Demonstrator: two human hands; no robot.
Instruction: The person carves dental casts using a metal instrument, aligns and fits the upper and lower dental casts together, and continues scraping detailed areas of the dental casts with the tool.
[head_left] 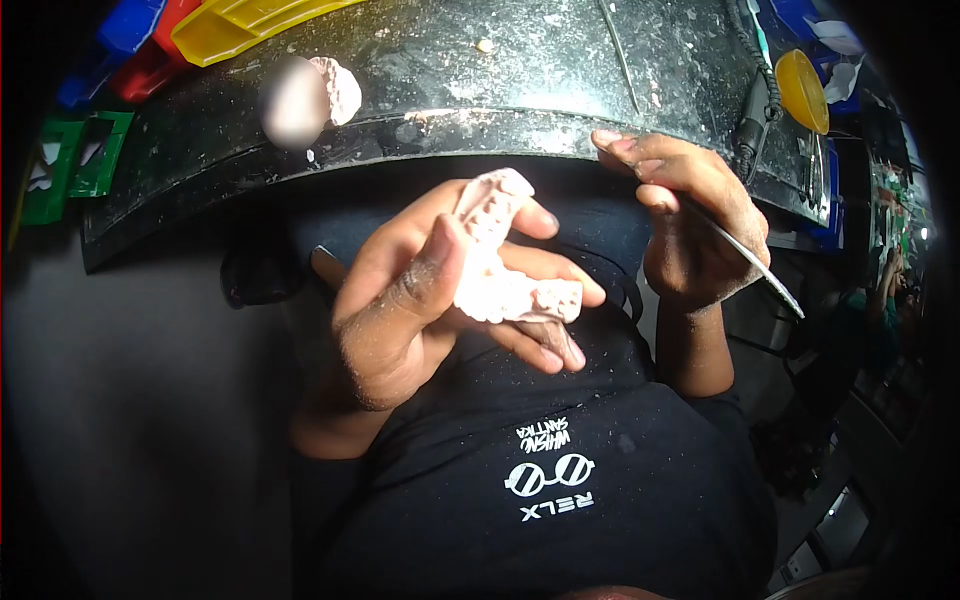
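Observation:
In my left hand (395,300) is a pale pink plaster dental cast (485,285), horseshoe-shaped, with its row of teeth showing. The thumb presses on one side and the fingers spread beneath and behind it. My right hand (700,215), apart from the cast, closes round a thin metal carving tool (762,265). One end of the tool sticks out below the palm at the right; its other end is hidden by the fingers. Both hands have whitish dust on them and are held in front of the bench edge.
On the dark, speckled workbench (450,80) sit another plaster piece (342,92) and a blurred oval thing (293,103). A yellow tray (240,25) and green bin (100,155) stand left. A thin rod (620,55), corded handpiece (750,135) and yellow bowl (803,92) are at right.

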